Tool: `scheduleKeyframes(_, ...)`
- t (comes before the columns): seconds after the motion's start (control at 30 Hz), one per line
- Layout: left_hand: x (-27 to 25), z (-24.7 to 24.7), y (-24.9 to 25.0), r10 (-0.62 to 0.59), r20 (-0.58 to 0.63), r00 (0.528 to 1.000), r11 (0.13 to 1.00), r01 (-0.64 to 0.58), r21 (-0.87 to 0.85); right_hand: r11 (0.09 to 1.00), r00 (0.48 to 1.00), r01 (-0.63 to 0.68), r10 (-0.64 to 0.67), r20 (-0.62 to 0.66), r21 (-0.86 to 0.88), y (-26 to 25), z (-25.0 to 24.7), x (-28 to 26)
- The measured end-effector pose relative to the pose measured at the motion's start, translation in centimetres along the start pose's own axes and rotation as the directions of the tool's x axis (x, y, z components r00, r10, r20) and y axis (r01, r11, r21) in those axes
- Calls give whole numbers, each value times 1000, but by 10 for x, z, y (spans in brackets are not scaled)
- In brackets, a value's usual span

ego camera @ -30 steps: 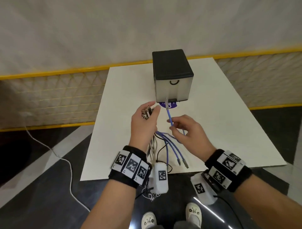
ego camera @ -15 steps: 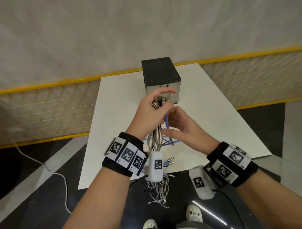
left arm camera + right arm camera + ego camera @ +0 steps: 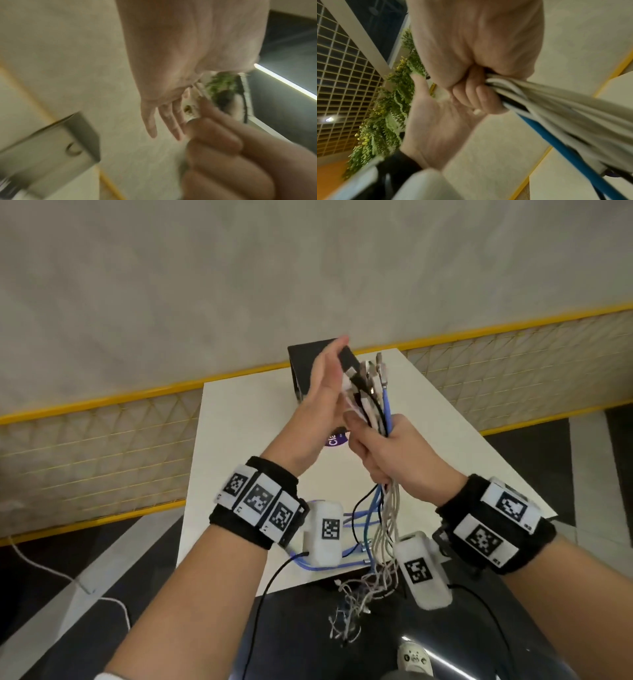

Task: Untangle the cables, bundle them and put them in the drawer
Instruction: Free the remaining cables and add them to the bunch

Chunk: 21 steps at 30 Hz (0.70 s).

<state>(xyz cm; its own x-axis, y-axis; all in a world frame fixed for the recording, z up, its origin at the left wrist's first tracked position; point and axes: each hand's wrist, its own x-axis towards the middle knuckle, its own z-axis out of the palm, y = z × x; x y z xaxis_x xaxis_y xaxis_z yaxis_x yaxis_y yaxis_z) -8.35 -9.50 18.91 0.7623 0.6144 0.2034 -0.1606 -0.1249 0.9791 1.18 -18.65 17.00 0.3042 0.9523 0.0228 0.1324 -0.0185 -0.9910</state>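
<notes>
A bundle of white, black and blue cables [image 3: 371,402] stands upright above the white table [image 3: 239,446]. My right hand [image 3: 383,450] grips the bundle in a fist just below the plugs; the same grip on the cables [image 3: 556,108] shows in the right wrist view. My left hand [image 3: 325,388] is flat, its straight fingers [image 3: 164,121] laid against the left side of the plug ends. The cables' loose ends [image 3: 356,604] dangle past the table's near edge. The drawer box [image 3: 301,361], dark on top, is mostly hidden behind my left hand; its front and handle [image 3: 73,148] appear blurred in the left wrist view.
A purple sticker [image 3: 334,440] lies on the table in front of the box. A yellow-railed mesh fence [image 3: 102,446] runs behind the table. A white cord [image 3: 51,573] trails on the dark floor at left. My shoe [image 3: 414,659] is below the table edge.
Both hands rose with the cables. My right hand went from pinching the blue cable to gripping the whole bundle. My left hand let go of the plug ends and flattened against them.
</notes>
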Motion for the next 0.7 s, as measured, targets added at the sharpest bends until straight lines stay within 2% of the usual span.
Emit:
scheduleKeyframes(0.03, 1, -1, -16, -81, 19, 997, 992, 83, -98, 1000, 999, 14, -12, -44, 26, -1, 0, 1)
scheduleKeyframes(0.07, -1, 1, -32, -155, 41, 987, 984, 158, -82, 999, 996, 34, -30, -89, 38, -5, -1, 2)
scheduleKeyframes(0.13, -10, 9, -63, -277, 89, 957, 953, 262, 152, 996, 986, 85, -81, -143, 18, -15, -5, 5)
scheduleKeyframes(0.2, -22, 12, -100, -409, 133, 903, 859, 331, 391, 990, 981, 134, -127, -144, 43, -32, -12, 9)
scheduleKeyframes(0.27, -36, 12, -138, -497, 147, 855, 782, 368, 502, 981, 974, 180, -169, -153, 67, -50, -21, 12)
scheduleKeyframes(0.37, -56, 16, -173, -519, 63, 853, 714, 392, 580, 968, 959, 241, -227, -168, 68, -70, -39, 21)
scheduleKeyframes(0.43, -66, 22, -181, -498, 25, 867, 688, 377, 620, 961, 956, 262, -246, -159, 84, -76, -52, 28)
scheduleKeyframes(0.5, -70, 28, -184, -512, -5, 859, 653, 393, 647, 960, 957, 267, -253, -145, 83, -80, -61, 33)
scheduleKeyframes(0.63, -69, 38, -193, -633, -59, 772, 621, 552, 556, 960, 959, 274, -269, -89, 59, -82, -74, 39)
scheduleKeyframes(0.7, -69, 45, -198, -691, -47, 721, 593, 604, 532, 958, 960, 277, -273, -55, 68, -81, -79, 40)
